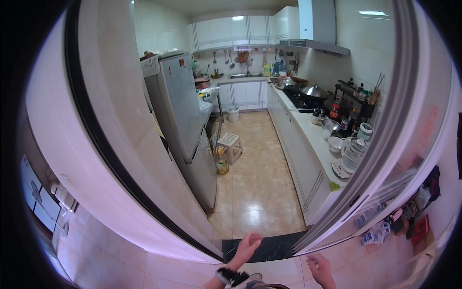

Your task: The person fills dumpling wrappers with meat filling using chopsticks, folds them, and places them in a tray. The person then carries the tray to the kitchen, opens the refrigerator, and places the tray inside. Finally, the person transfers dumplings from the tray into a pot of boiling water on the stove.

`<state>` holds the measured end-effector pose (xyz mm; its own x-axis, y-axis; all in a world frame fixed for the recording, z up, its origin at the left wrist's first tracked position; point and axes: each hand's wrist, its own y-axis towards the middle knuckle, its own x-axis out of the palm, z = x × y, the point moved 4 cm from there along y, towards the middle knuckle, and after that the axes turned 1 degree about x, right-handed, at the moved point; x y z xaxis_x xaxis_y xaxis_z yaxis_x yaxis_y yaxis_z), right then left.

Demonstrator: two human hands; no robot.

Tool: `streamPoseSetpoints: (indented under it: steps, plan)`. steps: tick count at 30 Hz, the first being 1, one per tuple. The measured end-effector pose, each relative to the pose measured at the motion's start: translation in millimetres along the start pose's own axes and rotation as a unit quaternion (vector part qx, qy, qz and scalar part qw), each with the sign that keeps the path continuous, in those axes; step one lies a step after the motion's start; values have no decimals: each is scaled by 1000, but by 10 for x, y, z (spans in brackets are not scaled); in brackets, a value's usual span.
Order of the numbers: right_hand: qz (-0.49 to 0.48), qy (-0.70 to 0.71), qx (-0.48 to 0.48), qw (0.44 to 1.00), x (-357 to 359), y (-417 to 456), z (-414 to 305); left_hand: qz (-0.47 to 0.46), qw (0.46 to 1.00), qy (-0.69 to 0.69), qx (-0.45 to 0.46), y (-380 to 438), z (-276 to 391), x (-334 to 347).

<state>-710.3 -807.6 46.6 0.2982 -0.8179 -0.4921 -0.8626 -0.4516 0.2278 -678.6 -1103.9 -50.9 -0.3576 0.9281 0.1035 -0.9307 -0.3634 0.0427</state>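
My left hand [249, 244] hangs in the air before the dark stone threshold [274, 249] of a kitchen doorway. It holds nothing, its fingers are loosely curled, and a black band [232, 276] is around its wrist. To the right, my right hand [319, 268] is also bare, with the fingers bent and slightly apart. It appears over the pale floor tiles near the foot of a glass sliding door [388, 188]. Neither hand touches anything that I can make out.
A grey refrigerator [177, 104] lines the left side, with a plastic stool [230, 142] and an oil bottle [222, 161] beside it. Along the right counter [306, 132] stand a glass kettle [353, 155], bowls, jars and a lidded wok [314, 92]. Bags [377, 233] lie behind the glass door.
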Motion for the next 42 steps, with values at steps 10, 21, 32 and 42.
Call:
streamPoseSetpoints:
  steps: [10, 21, 32, 42]
  plan:
    - [152, -15, 318, 936, -363, -910, 602, 295, 934, 198, 28, 2451, -957, -1403]
    - [41, 75, 314, 945, 328, 830, 1096, 554, 798, 220, -85, 3672, -882, -3188]
    - [-121, -6, 309, 943, 1297, 4540, 1486, 689, 685, 225, -68, 5013, -1091, -4696]
    - [-314, -62, 191, 928, 1907, 6832, 2141, 707, 647, 271, -93, 5376, -675, -4475]
